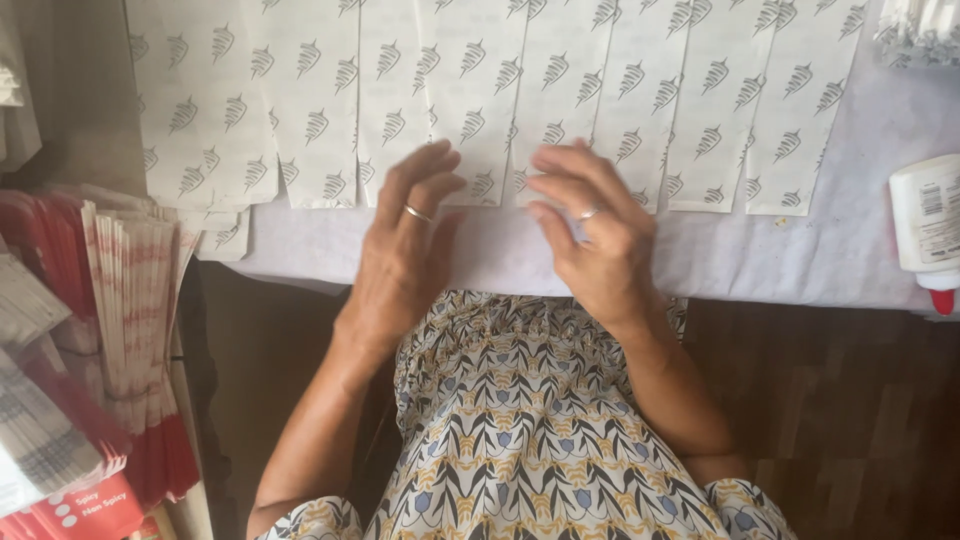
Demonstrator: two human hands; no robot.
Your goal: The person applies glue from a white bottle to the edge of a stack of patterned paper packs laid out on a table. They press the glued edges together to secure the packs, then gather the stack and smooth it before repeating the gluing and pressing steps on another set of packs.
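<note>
Several white paper sheets (480,90) printed with small grey leaf marks lie side by side in an overlapping row on a pale cloth-covered table (780,260). My left hand (405,245), with a ring, rests flat on the lower edge of a middle sheet, fingers spread. Just to its right, my right hand (590,235), also ringed, has its fingers slightly curled, the fingertips touching the lower edge of the neighbouring sheet. Neither hand holds anything.
A white glue bottle with a red cap (930,230) lies at the table's right edge. Stacks of red and white folded paper packets (130,300) stand at the left. More white paper (920,30) sits at the top right. Dark wooden floor shows below.
</note>
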